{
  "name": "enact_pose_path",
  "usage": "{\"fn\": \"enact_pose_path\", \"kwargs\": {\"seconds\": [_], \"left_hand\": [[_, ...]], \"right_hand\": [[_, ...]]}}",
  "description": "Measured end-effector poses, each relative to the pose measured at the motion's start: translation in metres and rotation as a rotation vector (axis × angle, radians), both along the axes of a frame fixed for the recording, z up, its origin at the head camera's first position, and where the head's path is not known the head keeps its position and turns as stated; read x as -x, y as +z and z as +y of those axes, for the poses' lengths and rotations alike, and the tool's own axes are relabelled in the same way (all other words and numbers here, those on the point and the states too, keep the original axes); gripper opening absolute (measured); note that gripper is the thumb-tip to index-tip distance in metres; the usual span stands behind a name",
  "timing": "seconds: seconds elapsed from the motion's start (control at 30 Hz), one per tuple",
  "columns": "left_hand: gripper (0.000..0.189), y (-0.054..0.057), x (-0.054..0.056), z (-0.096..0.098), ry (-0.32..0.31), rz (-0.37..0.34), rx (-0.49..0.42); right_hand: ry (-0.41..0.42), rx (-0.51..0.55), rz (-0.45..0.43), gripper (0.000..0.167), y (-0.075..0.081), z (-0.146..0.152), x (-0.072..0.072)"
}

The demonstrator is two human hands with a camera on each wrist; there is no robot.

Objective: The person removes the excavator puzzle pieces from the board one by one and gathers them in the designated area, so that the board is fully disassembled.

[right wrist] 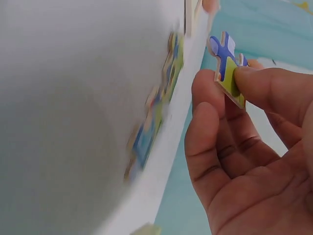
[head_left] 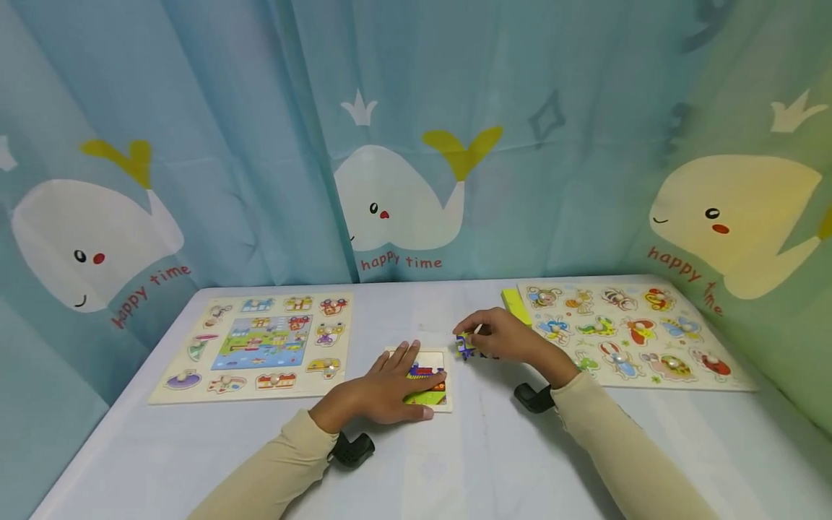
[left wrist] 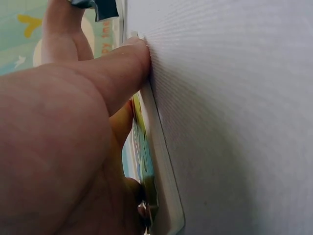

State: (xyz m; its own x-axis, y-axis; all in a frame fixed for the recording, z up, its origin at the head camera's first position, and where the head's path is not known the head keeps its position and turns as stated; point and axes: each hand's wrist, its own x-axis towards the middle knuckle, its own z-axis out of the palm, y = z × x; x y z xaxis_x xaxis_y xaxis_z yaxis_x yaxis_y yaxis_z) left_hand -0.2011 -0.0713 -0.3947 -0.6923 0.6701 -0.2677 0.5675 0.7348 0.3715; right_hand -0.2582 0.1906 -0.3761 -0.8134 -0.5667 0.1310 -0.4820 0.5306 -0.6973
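My left hand (head_left: 393, 386) rests on a small square jigsaw board (head_left: 439, 411) with its fingers spread, covering much of the colourful picture. In the left wrist view, the thumb lies along the rim of the board (left wrist: 161, 147). Just right of this board, my right hand (head_left: 503, 336) pinches a jigsaw piece (right wrist: 226, 66) between thumb and fingers. The piece is blue and yellow-green with knobbed edges, raised off the table. Below the right hand, several loose jigsaw pieces (right wrist: 151, 125) lie on the white tabletop, mostly hidden by the hand in the head view.
A large peg puzzle board with vehicles (head_left: 250, 386) lies at the left. Another with insects (head_left: 650, 341) lies at the right, beside a yellow-green block (head_left: 516, 307). A blue whale-print curtain (head_left: 403, 72) stands behind the white table (head_left: 455, 469).
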Motion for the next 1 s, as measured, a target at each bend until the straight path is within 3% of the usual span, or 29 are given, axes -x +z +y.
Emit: {"fn": "enact_pose_path", "kwargs": {"seconds": [0.27,0.47,0.8,1.0], "left_hand": [[0.061,0.003,-0.006,-0.002,-0.002,-0.026,-0.009],[0.061,0.003,-0.004,-0.001,-0.006,-0.010,-0.025],[0.061,0.005,-0.003,0.000,-0.002,-0.010,-0.027],[0.063,0.003,-0.002,0.000,0.008,-0.010,-0.013]], "right_hand": [[-0.041,0.001,-0.015,0.018,-0.001,0.026,-0.002],[-0.060,-0.045,0.014,0.017,0.003,0.040,-0.001],[-0.064,-0.081,-0.098,0.015,0.009,0.062,-0.001],[-0.083,-0.106,-0.113,0.014,0.007,0.065,0.000]]}}
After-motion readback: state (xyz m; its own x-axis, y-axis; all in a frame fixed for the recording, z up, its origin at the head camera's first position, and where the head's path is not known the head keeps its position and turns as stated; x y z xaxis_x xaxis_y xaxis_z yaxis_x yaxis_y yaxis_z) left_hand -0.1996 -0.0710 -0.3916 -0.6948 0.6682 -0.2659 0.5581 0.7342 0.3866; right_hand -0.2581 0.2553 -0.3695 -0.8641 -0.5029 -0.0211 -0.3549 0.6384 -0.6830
